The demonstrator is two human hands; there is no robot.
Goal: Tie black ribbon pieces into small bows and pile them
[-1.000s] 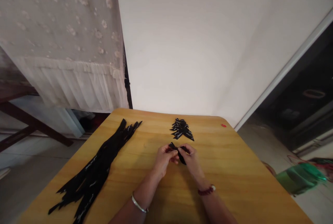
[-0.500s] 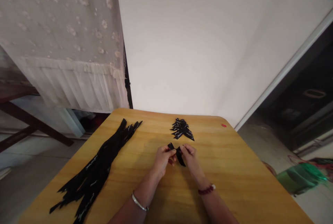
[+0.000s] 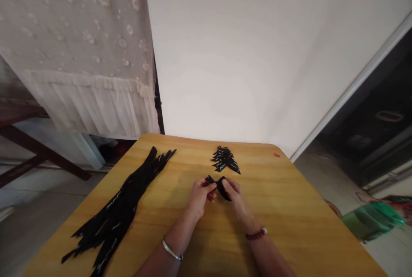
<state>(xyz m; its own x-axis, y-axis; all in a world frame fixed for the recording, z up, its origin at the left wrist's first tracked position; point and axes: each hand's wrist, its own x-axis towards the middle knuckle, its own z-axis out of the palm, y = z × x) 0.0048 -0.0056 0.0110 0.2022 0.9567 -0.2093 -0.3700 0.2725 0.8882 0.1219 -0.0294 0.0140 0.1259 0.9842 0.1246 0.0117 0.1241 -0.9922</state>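
Between both hands, a black ribbon (image 3: 222, 188) is folded into a bow-like shape just above the table. My left hand (image 3: 201, 194) pinches its left side between thumb and fingers. On the other side, my right hand (image 3: 233, 193) is closed on the ribbon's right part. The fingers cover its middle in places. A small pile of black ribbon bows (image 3: 225, 159) with white lettering lies just beyond my hands. To the left, a long bundle of black ribbon strips (image 3: 128, 197), also printed in white, stretches across the table.
The wooden table (image 3: 283, 221) stands against a white wall (image 3: 238, 62). A small red object (image 3: 277, 155) lies near its far right corner. A lace curtain (image 3: 96, 54) hangs at the left, and a green translucent container (image 3: 370, 221) is on the floor at the right.
My right hand's grip on the ribbon has shifted slightly, and the ribbon's right part now looks wider and more looped. The left hand has barely moved.
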